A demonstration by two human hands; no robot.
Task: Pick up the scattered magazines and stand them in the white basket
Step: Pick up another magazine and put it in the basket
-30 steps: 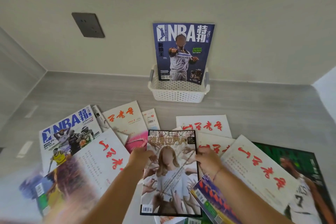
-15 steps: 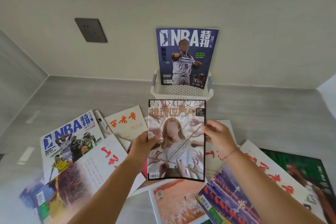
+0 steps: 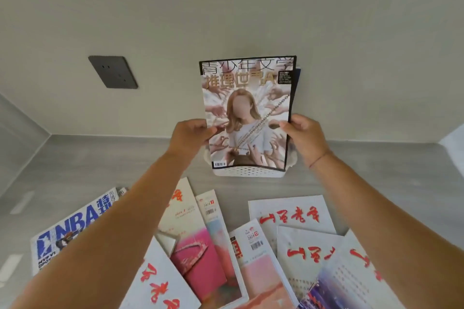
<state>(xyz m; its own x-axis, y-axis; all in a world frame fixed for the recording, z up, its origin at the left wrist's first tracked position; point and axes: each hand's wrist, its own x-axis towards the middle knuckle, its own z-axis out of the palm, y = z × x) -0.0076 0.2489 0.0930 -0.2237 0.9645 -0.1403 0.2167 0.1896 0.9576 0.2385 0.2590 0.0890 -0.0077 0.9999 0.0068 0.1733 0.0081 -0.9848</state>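
Note:
I hold a magazine with a blonde woman on its cover [image 3: 247, 113] upright in both hands, right over the white basket [image 3: 248, 172] at the wall. My left hand [image 3: 189, 137] grips its left edge and my right hand [image 3: 305, 137] grips its right edge. The magazine's lower edge sits at the basket's front rim; whether it is inside I cannot tell. Behind it only a dark blue sliver of another standing magazine [image 3: 298, 78] shows. Several magazines lie scattered in front, among them an NBA issue [image 3: 72, 229] and white ones with red lettering [image 3: 291, 216].
A dark wall socket [image 3: 113, 72] sits on the beige wall left of the basket. The grey floor [image 3: 100, 158] runs left to a side wall and right to a white edge [image 3: 454, 138]. A pink-covered magazine [image 3: 200, 261] lies between my forearms.
Both hands lifted the blonde-woman magazine off the pile and carried it forward and up to the basket. It now hides the standing NBA magazine. The view has moved closer.

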